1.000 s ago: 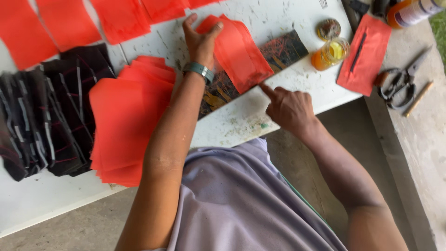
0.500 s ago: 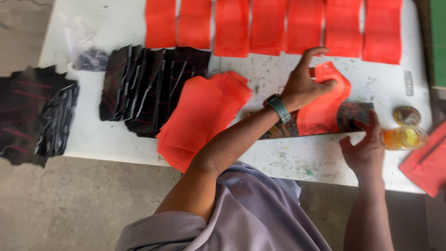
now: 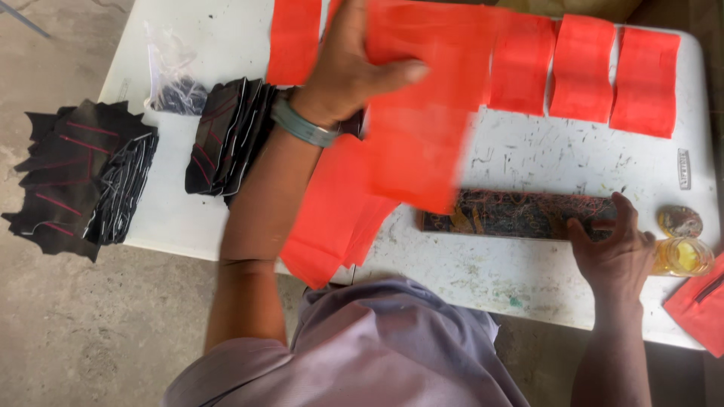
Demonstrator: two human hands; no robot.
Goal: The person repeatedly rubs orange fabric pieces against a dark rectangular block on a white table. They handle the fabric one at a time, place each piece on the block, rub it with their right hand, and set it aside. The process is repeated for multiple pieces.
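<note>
Bare concrete floor surrounds a white table [image 3: 520,162] scuffed with dark marks. Nearest the person, the right hand [image 3: 615,252] rests flat, fingers spread, on the right end of a dark patterned board [image 3: 516,215] lying along the table, gripping nothing. Just right of it stand a small jar of yellow liquid [image 3: 682,256] and a round lid [image 3: 679,221]. A stack of orange-red pieces [image 3: 332,218] hangs over the near edge. Above it the left hand [image 3: 351,68], a band at its wrist, pinches a blurred orange-red sheet [image 3: 418,128] lifted over the table. Black stitched pieces [image 3: 226,136] lie at left. Farthest, a row of orange-red pieces [image 3: 581,68] lines the back edge.
</note>
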